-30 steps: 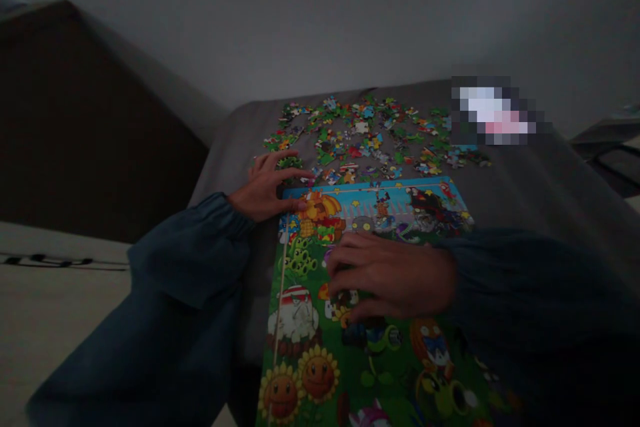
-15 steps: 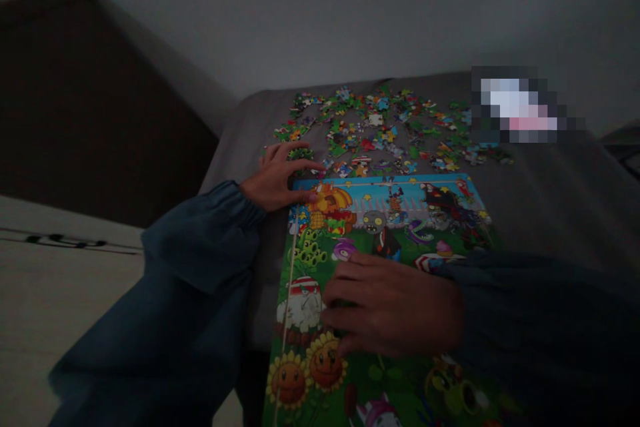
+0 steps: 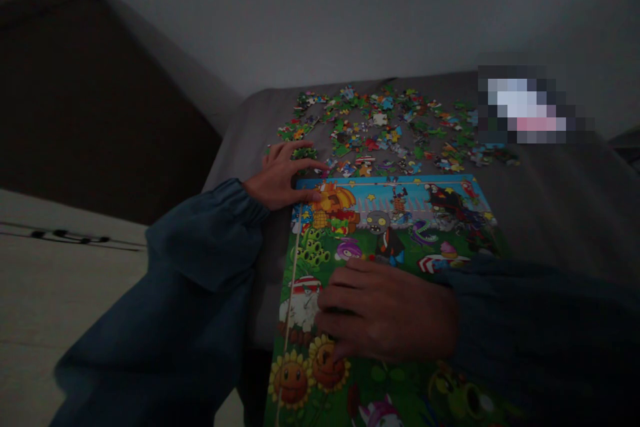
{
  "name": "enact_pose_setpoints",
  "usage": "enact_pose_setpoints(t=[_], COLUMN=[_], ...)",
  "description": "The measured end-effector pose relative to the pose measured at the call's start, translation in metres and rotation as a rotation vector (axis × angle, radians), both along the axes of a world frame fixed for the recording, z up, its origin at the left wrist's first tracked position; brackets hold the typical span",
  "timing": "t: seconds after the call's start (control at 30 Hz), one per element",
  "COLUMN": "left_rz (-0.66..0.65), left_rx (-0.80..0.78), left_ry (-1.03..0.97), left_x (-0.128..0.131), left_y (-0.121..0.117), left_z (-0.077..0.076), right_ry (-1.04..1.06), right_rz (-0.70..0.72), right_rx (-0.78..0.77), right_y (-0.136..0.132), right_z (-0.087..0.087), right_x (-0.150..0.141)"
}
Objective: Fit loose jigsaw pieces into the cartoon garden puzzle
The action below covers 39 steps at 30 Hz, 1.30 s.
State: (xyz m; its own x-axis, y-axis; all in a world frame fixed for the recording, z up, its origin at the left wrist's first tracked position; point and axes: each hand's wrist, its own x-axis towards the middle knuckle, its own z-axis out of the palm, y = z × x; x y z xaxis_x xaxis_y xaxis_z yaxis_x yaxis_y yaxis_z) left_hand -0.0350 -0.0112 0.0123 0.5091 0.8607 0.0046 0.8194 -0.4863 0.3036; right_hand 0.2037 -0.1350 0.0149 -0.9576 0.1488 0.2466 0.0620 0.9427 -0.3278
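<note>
puzzle board (image 3: 400,220) w/ l hand (image 3: 283,179) at edge, r hand (image 3: 385,312) on top

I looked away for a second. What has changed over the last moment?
The right hand has slid down the bright green cartoon jigsaw board towards its orange sunflowers, uncovering more of the picture; nothing was visibly taken hold of. The left hand stays at the board's top-left corner, and the scattered multicoloured puzzle pieces lie as before.
</note>
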Motion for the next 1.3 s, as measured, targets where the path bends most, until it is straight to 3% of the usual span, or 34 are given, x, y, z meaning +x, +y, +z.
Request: enact_pose_setpoints(t=[0.8,1.13,1.3], left_rz=[-0.016,-0.006,-0.013], left_rx=[-0.011,-0.007,0.02], left_ry=[0.018,0.013,0.007], left_x=[-0.003,-0.004,-0.004], left_y=[0.003,0.003,0.001], left_z=[-0.004,-0.005,-0.004], right_ry=[0.061,0.101,0.132], right_rz=[0.01,0.07,-0.023], right_rx=[0.055,-0.024,-0.067], right_y=[-0.002,-0.001,0.007], right_z=[0.0,-0.001,0.016], right_x=[-0.002,-0.001,0.004])
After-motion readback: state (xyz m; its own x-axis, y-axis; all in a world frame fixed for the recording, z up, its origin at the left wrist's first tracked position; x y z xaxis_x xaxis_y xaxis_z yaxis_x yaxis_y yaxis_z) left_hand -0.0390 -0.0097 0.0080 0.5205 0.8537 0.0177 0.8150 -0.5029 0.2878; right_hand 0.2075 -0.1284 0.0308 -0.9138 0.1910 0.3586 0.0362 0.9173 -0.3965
